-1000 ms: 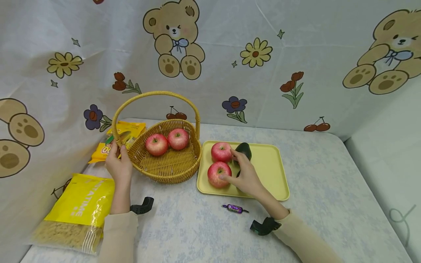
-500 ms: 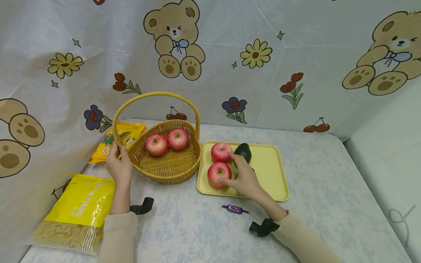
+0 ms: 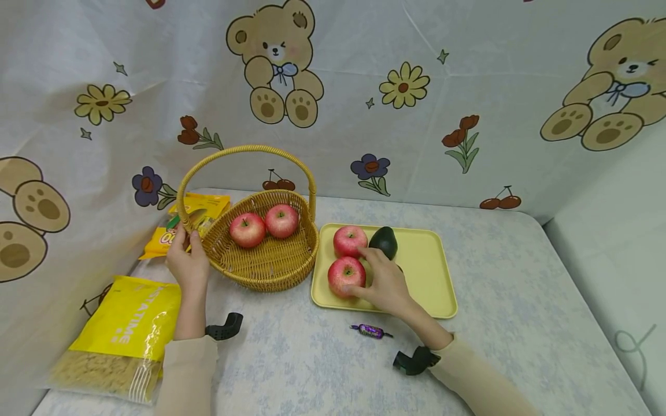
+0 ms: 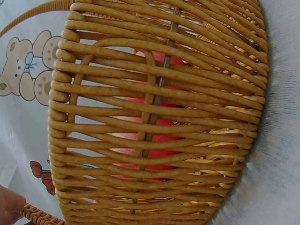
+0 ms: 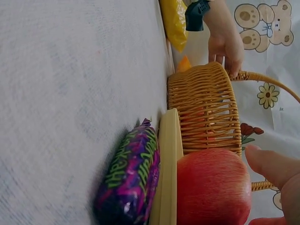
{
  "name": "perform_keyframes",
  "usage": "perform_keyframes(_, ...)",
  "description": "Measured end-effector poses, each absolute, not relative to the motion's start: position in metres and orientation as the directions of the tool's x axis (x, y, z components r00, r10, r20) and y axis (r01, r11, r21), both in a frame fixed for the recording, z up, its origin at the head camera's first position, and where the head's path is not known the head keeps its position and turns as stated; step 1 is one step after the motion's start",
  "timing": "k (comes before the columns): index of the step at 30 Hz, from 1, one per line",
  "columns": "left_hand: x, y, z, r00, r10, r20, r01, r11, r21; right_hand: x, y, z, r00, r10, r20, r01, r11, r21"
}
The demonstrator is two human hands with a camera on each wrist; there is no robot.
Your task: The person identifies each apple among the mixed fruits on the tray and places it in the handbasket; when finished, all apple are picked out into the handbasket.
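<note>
My left hand (image 3: pixel 188 260) grips the base of the handle of a wicker basket (image 3: pixel 265 277) at its left side. Inside the basket lie two red apples, a left one (image 3: pixel 247 229) and a right one (image 3: pixel 282 221). On the yellow tray (image 3: pixel 432 271), my right hand (image 3: pixel 386 281) curves round the nearer apple (image 3: pixel 346 276), thumb at its front and fingers at its far side. Behind that one sits another apple (image 3: pixel 350 240), close to my fingertips. A dark green avocado (image 3: pixel 384 241) lies beside it, and something under my right hand is mostly hidden.
A purple-wrapped candy (image 3: pixel 372 331) lies in front of the tray. At the left are a yellow-topped bag of pasta (image 3: pixel 122 329) and a yellow snack packet (image 3: pixel 158 240) behind the basket's left side. A bear-printed cloth (image 3: pixel 338 144) hangs at the back.
My right hand has shifted slightly left and nearer, its fingers moving off the far apple and in toward the near one. The left hand and basket stay put.
</note>
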State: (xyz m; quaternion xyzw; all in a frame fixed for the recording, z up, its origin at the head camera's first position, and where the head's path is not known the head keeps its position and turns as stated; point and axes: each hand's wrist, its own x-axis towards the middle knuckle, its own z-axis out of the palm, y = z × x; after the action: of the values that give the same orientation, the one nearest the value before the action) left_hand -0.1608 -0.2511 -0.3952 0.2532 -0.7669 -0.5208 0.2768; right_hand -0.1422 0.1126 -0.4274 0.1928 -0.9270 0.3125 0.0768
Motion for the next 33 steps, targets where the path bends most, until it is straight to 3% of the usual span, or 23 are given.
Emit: perform_keyframes(33,-0.1607,-0.2503,-0.394,-0.719,-0.677,0.16,-0.108,0.337,0.935,-0.1408,0.11,-0.4344,-0.888,-0.367,0.277,-0.455,0.791,-0.409)
